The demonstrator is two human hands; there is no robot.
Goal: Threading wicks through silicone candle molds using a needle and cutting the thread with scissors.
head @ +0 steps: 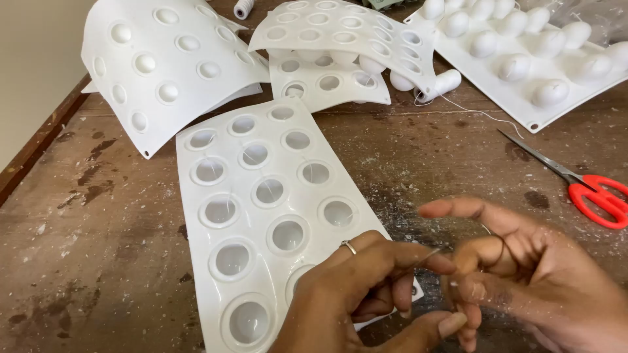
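My left hand [366,287] is at the bottom centre, a ring on one finger, its fingertips pinched on a thin needle [428,255] that points right. My right hand [523,268] is beside it, fingers curled, with a dark thread [502,245] looped around a finger and the index finger stretched out to the left. Both hands hover over the near corner of a white silicone mould [261,196] with round cavities, which lies flat on the worn wooden table [98,216]. Fine threads lie across several cavities.
Red-handled scissors [582,186] lie at the right. More white moulds sit behind: a curved one [163,65] at the left, a bent one [340,33] at the centre, and a filled one [523,59] at the back right. A spool of white thread [441,84] lies between them.
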